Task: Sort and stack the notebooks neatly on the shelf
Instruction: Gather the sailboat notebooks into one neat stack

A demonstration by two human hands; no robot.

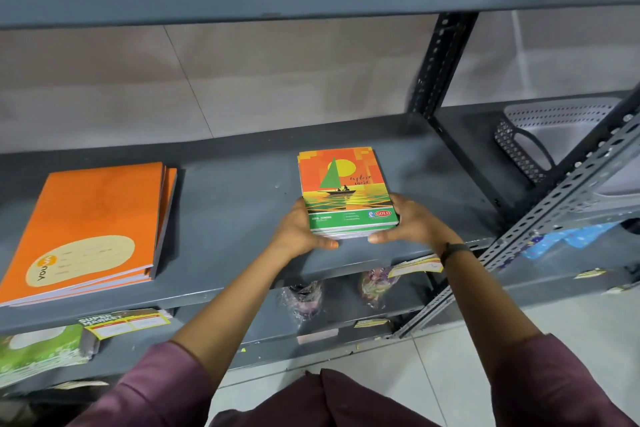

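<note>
A small stack of notebooks with a sailboat cover (341, 184) lies on the grey metal shelf (235, 204), near its front edge. My left hand (299, 232) grips the stack's near left corner and my right hand (410, 222) grips its near right corner, thumbs under the front edge. A larger stack of orange notebooks (93, 229) rests flat at the left end of the same shelf, apart from both hands.
A slotted upright post (438, 59) stands behind and right of the sailboat stack. A perforated plastic basket (550, 135) sits on the adjoining shelf to the right. Green packets (41, 354) and wrapped items (304, 298) fill the lower shelf. Another shelf board runs overhead.
</note>
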